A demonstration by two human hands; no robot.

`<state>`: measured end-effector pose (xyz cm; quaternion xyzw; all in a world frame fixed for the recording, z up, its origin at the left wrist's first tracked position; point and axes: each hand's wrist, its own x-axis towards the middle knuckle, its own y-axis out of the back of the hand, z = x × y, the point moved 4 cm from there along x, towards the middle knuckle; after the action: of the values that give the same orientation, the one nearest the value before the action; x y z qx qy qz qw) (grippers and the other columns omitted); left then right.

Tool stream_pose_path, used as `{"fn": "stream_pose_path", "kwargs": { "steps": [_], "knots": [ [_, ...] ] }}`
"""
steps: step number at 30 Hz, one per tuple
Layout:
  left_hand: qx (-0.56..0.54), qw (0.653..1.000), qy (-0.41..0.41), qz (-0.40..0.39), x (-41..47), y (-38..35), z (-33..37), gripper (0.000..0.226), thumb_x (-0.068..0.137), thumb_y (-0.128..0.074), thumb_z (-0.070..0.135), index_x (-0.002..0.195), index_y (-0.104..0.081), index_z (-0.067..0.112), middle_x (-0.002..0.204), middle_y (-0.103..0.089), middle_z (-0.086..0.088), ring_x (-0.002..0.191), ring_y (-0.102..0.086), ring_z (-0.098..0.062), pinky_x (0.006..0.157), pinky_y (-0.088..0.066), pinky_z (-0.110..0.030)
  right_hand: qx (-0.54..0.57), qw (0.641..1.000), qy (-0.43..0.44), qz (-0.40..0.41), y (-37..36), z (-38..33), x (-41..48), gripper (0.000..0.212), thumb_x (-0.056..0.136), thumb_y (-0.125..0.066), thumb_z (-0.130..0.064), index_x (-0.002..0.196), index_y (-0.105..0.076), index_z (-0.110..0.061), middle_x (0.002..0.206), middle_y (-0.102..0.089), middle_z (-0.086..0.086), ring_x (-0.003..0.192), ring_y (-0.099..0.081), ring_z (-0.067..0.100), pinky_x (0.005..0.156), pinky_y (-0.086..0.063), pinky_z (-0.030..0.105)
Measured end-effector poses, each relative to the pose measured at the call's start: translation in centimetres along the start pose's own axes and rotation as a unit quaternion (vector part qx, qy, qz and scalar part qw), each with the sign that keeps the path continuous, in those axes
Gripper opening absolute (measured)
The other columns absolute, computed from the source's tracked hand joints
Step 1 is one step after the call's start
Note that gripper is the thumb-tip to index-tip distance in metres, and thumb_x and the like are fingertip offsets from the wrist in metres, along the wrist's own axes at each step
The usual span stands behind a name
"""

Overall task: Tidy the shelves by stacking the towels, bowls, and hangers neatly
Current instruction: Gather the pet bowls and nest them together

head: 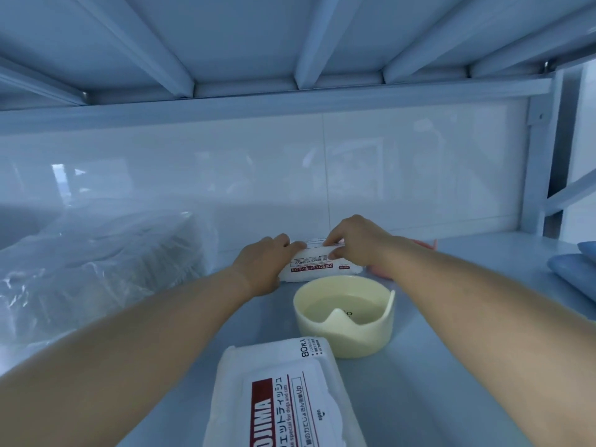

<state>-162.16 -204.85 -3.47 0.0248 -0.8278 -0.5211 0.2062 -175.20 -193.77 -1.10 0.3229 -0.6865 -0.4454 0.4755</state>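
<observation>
At the back of the shelf [451,350], close to the glossy white wall panel [225,175], both my hands are on a small pack of wipes [317,264] that lies flat with its printed label facing me. My left hand [263,267] grips the pack's left end, fingers curled over the top edge and the palm against its side. My right hand [358,241] pinches the right part of the pack, fingers bent down onto the top and the thumb pressed to the front edge. Neither hand is spread wide; both are closed round this one pack.

Just in front of the pack, between my forearms, stands a cream bowl [354,343], upright, with a notch cut in its near rim. Nearer still a larger pack of wipes [283,398] lies flat, its corner just beside the bowl. To my left sits a bundle wrapped in clear plastic [96,262]; I cannot tell what is inside. On the far right lie blue folded things [574,269], and something pink [422,245] shows behind my right wrist.
</observation>
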Motion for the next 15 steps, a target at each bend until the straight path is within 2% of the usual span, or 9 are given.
{"fn": "stream_pose_path", "kwargs": {
  "steps": [2, 4, 8, 12, 15],
  "knots": [
    [-0.001, 1.000, 0.005, 0.015, -0.3, 0.4, 0.2, 0.078, 0.079, -0.065, 0.038, 0.142, -0.020, 0.030, 0.126, -0.041, 0.000, 0.107, -0.047, -0.023, 0.073, -0.047, -0.036, 0.014, 1.000, 0.003, 0.003, 0.5, -0.2, -0.3, 0.028, 0.083, -0.067, -0.024, 0.110, -0.068, -0.018, 0.115, -0.064, 0.003, 0.109, -0.054, 0.019, 0.089, -0.041, 0.026],
    [0.016, 0.999, 0.016, 0.032, -0.4, 0.9, 0.5, 0.079, 0.078, -0.066, 0.045, 0.141, -0.021, 0.029, 0.125, -0.042, 0.000, 0.105, -0.049, -0.023, 0.069, -0.046, -0.035, 0.027, 1.000, 0.002, 0.007, 1.1, -0.6, -0.5, 0.024, 0.085, -0.065, -0.024, 0.108, -0.069, -0.019, 0.113, -0.066, 0.000, 0.108, -0.056, 0.018, 0.090, -0.043, 0.027],
    [0.069, 0.997, 0.025, 0.033, -0.6, 1.7, 1.0, 0.071, 0.081, -0.063, 0.029, 0.140, -0.023, 0.022, 0.118, -0.046, -0.005, 0.097, -0.054, -0.026, 0.060, -0.038, -0.032, 0.041, 0.999, 0.005, 0.004, 1.6, -1.3, -0.7, 0.022, 0.085, -0.065, -0.024, 0.106, -0.070, -0.020, 0.111, -0.067, -0.001, 0.105, -0.058, 0.017, 0.091, -0.045, 0.029],
    [0.027, 0.999, 0.032, 0.021, -0.6, 3.0, 0.4, 0.064, 0.081, -0.061, 0.031, 0.136, -0.031, 0.021, 0.114, -0.052, -0.005, 0.098, -0.056, -0.026, 0.068, -0.041, -0.032, 0.086, 0.993, -0.019, 0.075, 2.3, -0.5, -0.9, 0.025, 0.085, -0.066, -0.022, 0.109, -0.068, -0.019, 0.116, -0.065, 0.000, 0.105, -0.058, 0.018, 0.084, -0.040, 0.022],
    [0.010, 0.999, 0.040, 0.014, -0.8, 3.8, 0.2, 0.063, 0.082, -0.059, 0.034, 0.137, -0.032, 0.023, 0.114, -0.055, -0.006, 0.102, -0.055, -0.027, 0.076, -0.043, -0.033, 0.112, 0.985, -0.038, 0.123, 3.2, 0.1, -1.1, 0.034, 0.082, -0.070, -0.026, 0.115, -0.063, -0.021, 0.123, -0.060, 0.002, 0.104, -0.058, 0.018, 0.084, -0.039, 0.023]
  ]
}}
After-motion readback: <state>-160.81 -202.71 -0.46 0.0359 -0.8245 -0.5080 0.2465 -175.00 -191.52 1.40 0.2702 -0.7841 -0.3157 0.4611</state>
